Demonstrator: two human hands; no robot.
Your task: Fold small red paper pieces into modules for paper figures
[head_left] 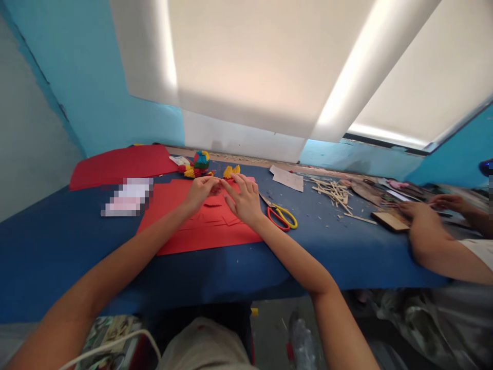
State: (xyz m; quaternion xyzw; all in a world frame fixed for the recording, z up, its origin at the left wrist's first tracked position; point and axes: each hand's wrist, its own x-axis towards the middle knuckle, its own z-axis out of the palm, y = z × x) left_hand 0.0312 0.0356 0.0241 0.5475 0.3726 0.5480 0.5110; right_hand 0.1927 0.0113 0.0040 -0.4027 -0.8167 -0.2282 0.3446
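Observation:
My left hand (201, 192) is over a red paper sheet (208, 242), thumb and fingers pinched together at a small dark red piece (216, 189) too small to make out well. My right hand (245, 200) is close beside it, its fingers spread and the index fingertip reaching to the left fingertips. Below the hands, a short red zigzag strip (212, 205) lies on the sheet among flat cut red pieces (208, 218). Scissors (283, 217) with one red and one yellow handle rest right of my right hand, blades partly apart.
Behind the hands stand a multicoloured folded-paper model (201, 160) and yellow folded pieces (231, 171). More red sheets (123, 165) lie at the back left. Thin wooden sticks (333, 192) and a white paper (287, 178) lie right. A co-worker's arms (433, 231) work beside a wooden block (391, 222).

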